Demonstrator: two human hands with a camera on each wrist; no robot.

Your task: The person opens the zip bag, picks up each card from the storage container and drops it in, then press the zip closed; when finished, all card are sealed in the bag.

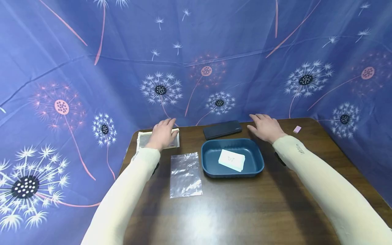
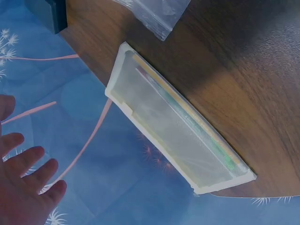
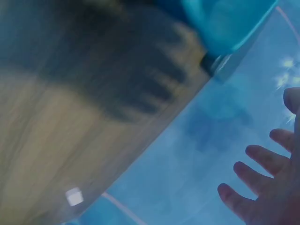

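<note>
My left hand (image 1: 162,134) hovers over a white-edged mesh pouch (image 2: 173,126) at the table's back left corner, its fingers spread and holding nothing. Through the mesh show long thin items, one yellowish and one green. My right hand (image 1: 265,128) hangs in the air beyond the back right of a dark blue plastic tray (image 1: 211,157), also with spread fingers and nothing in it. A small stack of white paper pieces (image 1: 231,160) lies inside the tray. Behind the tray sits a flat black case (image 1: 222,130). A clear plastic bag (image 1: 185,175) lies flat left of the tray.
A small pink-and-white block (image 1: 297,129) rests near the back right corner of the brown wooden table (image 1: 239,211). Right behind the table's back edge hangs a blue cloth (image 1: 122,78) printed with dandelions.
</note>
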